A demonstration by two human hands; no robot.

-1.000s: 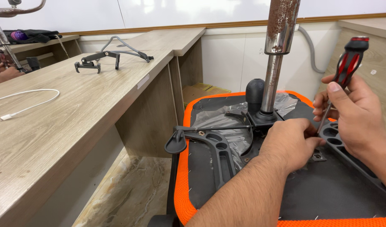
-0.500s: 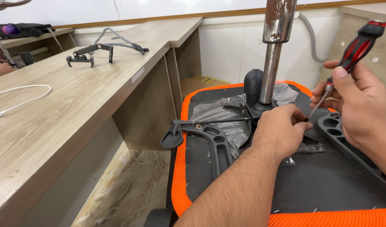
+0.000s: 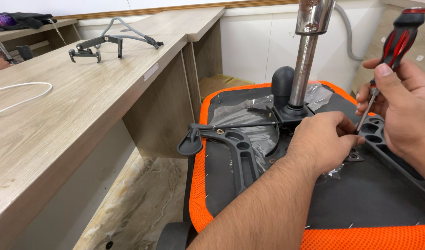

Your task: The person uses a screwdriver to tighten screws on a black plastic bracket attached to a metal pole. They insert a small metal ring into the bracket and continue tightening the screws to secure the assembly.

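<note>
Since the last frame your right hand point(image 3: 400, 104) has tilted the screwdriver point(image 3: 397, 44) a bit more upright and the view has crept closer; your left hand point(image 3: 321, 141) has barely shifted. Right hand is wrapped around the lower end of the red-and-black handle, with the shaft running down toward 7 o'clock to the black chair bracket point(image 3: 384, 139); the tip is hidden behind your left fingers. Left hand sits palm-down with fingers curled at the mechanism plate point(image 3: 291, 115), just beside the shaft; can't tell whether it pinches anything. The upturned seat point(image 3: 201, 185), orange mesh edge and black underside, fills 5 o'clock. The chrome gas cylinder point(image 3: 305, 60) stands upright at 12 o'clock of your left hand, with a black armrest bracket point(image 3: 235, 148) at 9 o'clock. On the wooden desk point(image 3: 59, 134), a white cable point(image 3: 18, 95) lies at 9 o'clock and loose chair parts point(image 3: 113, 41) at 11.
</note>
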